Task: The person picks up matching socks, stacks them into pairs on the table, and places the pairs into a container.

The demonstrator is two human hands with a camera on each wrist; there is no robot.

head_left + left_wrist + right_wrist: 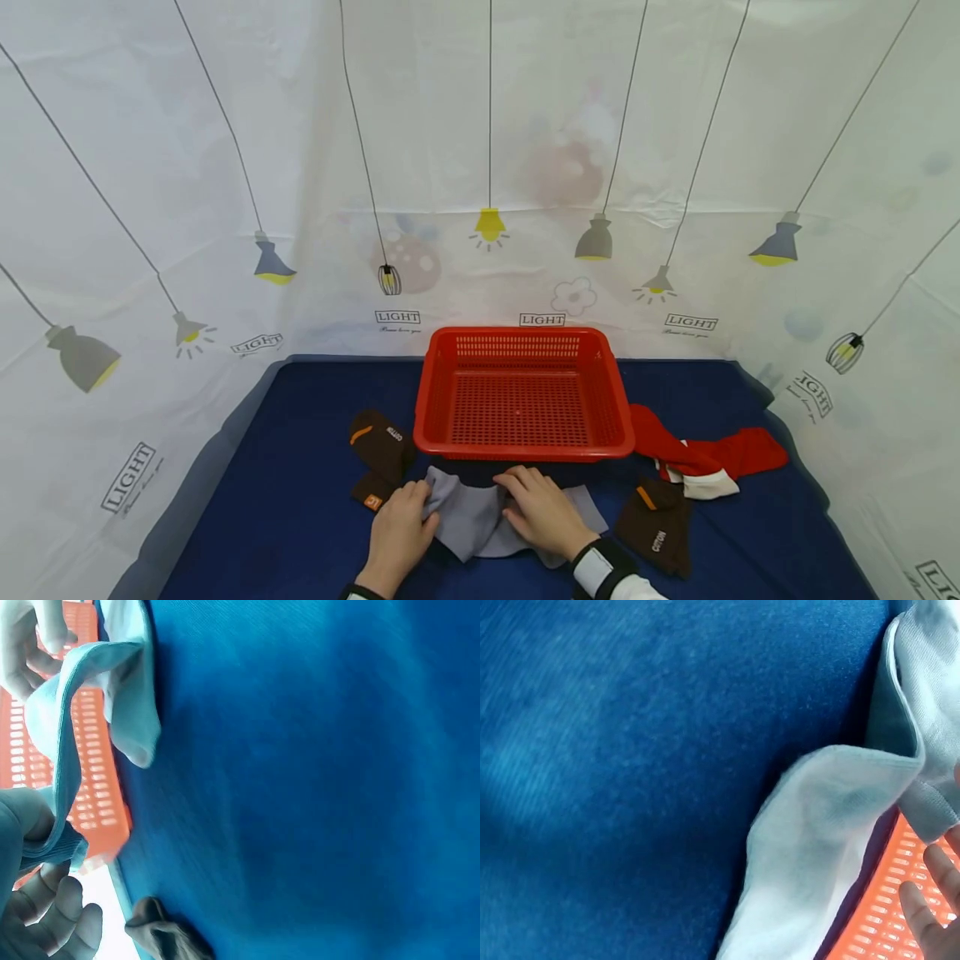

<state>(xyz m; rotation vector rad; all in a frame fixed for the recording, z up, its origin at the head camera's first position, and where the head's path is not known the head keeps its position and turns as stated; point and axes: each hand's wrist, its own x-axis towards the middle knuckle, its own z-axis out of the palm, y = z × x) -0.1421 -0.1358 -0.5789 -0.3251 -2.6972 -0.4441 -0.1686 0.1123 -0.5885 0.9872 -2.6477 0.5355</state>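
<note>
A pair of light grey socks (472, 517) spreads between both hands in front of the red basket (517, 454). My left hand (401, 529) pinches the ribbed edge at the left end; in the left wrist view its thumb and fingers (56, 919) close on the cloth. At the upper middle of the pair, my right hand (547, 512) holds the grey fabric's far edge, its thumb on the near side. Several of its fingers (922, 915) stand spread beside the sock in the right wrist view, where the contact is mostly cut off. The fabric sags between the hands.
A brown sock pair (378, 450) lies left of the basket, another brown pair (660, 529) right of my right hand. Red and white socks (712, 458) lie at the basket's right. Blue cloth (285, 500) covers the table; a printed white curtain (480, 125) surrounds it.
</note>
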